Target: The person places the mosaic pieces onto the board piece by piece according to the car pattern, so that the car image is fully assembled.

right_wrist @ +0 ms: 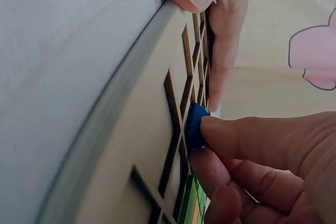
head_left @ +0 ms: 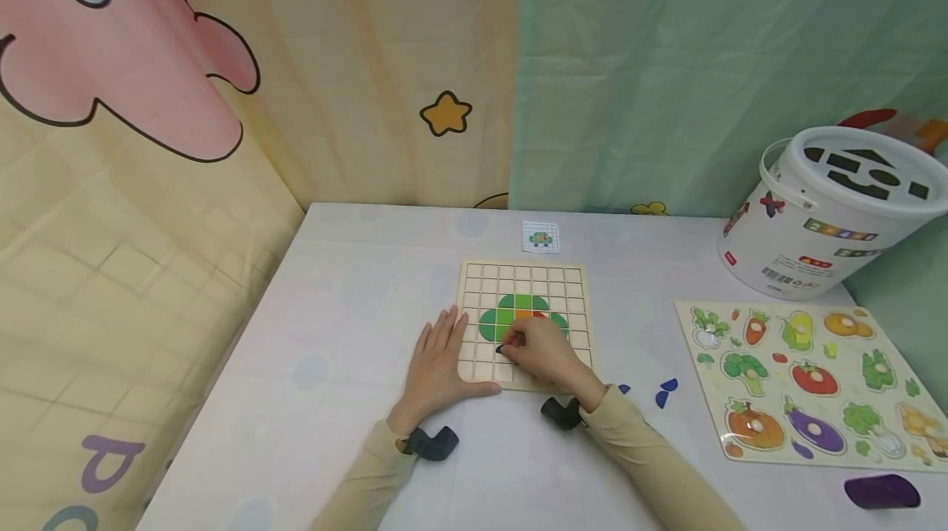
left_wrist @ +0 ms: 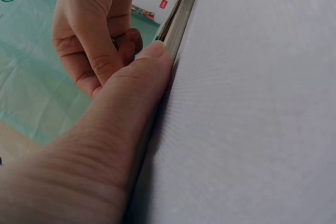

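Note:
A wooden grid board (head_left: 480, 370) lies on the table, with green, orange and red pieces set in its middle cells as a rounded shape. My right hand (head_left: 544, 350) is over the board's lower half and pinches a small blue piece (right_wrist: 195, 127) between thumb and finger, at the grid lines. The left hand (head_left: 442, 362) rests at the board's left corner, fingers straight along the side and thumb (left_wrist: 142, 72) against the near edge. Beyond the board lies a small pattern card (head_left: 541, 238) showing a similar coloured figure on a grid.
Loose blue pieces (head_left: 662, 399) lie right of the board, near the right sleeve. Farther right are a vegetable puzzle board (head_left: 785, 354), a white lidded bucket (head_left: 792, 243) behind it, and a purple half-round block (head_left: 881, 491). Printed curtains (head_left: 415, 37) hang behind the table.

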{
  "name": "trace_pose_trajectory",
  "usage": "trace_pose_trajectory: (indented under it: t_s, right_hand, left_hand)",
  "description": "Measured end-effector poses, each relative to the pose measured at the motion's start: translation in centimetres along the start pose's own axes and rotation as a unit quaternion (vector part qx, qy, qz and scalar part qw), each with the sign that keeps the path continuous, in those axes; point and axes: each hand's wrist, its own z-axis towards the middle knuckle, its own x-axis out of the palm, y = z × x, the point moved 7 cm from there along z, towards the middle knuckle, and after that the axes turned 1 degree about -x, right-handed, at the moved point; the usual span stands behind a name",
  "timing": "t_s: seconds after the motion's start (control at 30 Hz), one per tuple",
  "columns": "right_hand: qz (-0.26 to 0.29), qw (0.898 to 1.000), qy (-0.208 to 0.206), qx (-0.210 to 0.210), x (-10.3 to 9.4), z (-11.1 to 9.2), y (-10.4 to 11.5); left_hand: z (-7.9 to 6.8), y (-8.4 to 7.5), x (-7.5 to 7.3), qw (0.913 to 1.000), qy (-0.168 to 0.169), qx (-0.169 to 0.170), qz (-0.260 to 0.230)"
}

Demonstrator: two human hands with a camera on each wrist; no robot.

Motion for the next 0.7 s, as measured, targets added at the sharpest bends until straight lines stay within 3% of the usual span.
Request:
trace_pose_trajectory:
  t_s: [0.7]
  right_hand:
    - [0.0,1.0,-0.008,-0.009,-0.15,0.34,-0.06]
  left_hand:
    - [-0.02,-0.05,-0.07,1.0,0.0,0.003,-0.003]
